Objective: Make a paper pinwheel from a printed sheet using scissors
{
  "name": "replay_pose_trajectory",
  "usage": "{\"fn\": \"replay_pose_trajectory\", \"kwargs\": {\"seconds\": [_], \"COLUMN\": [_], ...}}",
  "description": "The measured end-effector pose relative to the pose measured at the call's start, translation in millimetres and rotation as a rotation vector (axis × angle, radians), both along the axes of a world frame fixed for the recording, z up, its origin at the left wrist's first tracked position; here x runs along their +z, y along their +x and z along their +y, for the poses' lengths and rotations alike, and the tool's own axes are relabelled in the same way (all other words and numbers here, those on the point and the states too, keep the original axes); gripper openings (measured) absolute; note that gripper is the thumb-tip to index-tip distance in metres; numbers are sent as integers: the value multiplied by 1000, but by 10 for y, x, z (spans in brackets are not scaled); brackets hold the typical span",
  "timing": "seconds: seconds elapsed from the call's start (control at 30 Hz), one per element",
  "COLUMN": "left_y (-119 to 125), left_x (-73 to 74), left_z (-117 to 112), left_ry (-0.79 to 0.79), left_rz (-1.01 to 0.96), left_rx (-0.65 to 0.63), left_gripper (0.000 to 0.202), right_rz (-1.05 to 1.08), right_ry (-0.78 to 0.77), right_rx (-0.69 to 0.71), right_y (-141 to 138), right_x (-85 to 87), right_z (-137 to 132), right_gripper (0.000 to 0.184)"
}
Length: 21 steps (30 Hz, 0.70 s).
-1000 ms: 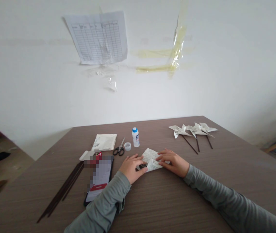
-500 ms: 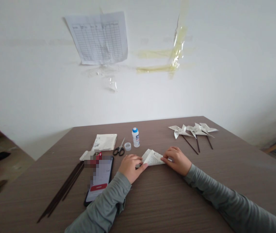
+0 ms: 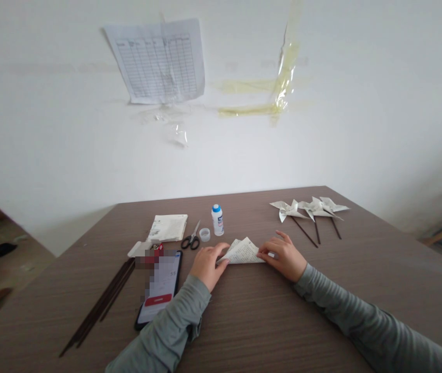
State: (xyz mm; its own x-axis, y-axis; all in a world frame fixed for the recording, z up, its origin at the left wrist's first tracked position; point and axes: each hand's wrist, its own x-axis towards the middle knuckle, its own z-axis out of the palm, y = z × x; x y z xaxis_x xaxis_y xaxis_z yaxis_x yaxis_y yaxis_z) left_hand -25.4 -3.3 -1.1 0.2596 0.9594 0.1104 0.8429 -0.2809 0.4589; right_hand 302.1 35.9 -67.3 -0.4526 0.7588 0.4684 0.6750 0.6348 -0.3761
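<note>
A printed sheet of paper (image 3: 243,252), folded into a triangle, lies on the table between my hands with its point facing the wall. My left hand (image 3: 208,264) pinches its left corner between thumb and fingers. At the right corner, my right hand (image 3: 284,257) grips the paper with thumb and index finger, the other fingers raised. The glue bottle (image 3: 217,221) with a blue cap stands upright just beyond the paper. Black-handled scissors (image 3: 190,240) and a small clear round container (image 3: 204,234) lie beyond my left hand.
Paper pinwheels (image 3: 314,208) on dark sticks lie at the back right. On the left are a stack of paper squares (image 3: 168,228), a small red box (image 3: 157,252), a phone (image 3: 166,285) and several dark sticks (image 3: 98,305). The wall (image 3: 244,160) rises behind the table.
The folded paper now lies flatter, its triangle more even. My left thumb and fingers have shifted slightly left to its corner. My right hand stays at the right corner, its upper fingers lifted more.
</note>
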Motion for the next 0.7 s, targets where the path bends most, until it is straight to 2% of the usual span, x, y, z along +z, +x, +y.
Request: {"fn": "replay_pose_trajectory", "kwargs": {"seconds": [0.13, 0.23, 0.4, 0.57, 0.7], "left_y": [13, 26, 52, 52, 42], "left_x": [30, 62, 99, 86, 82], "left_z": [-28, -38, -41, -32, -40], "left_ry": [5, -3, -27, -32, -18], "left_rz": [20, 48, 69, 85, 101], "left_rx": [-26, -46, -40, -47, -35], "left_gripper": [54, 49, 41, 31, 31], "right_rz": [-24, -27, -73, -109, -122], "right_ry": [17, 43, 53, 37, 21], "right_rx": [30, 43, 46, 32, 18], "right_y": [12, 25, 7, -36, -51], "right_x": [24, 6, -38, -45, -51], "right_z": [-23, -24, -23, -24, -19], "right_gripper": [13, 15, 28, 35, 37]}}
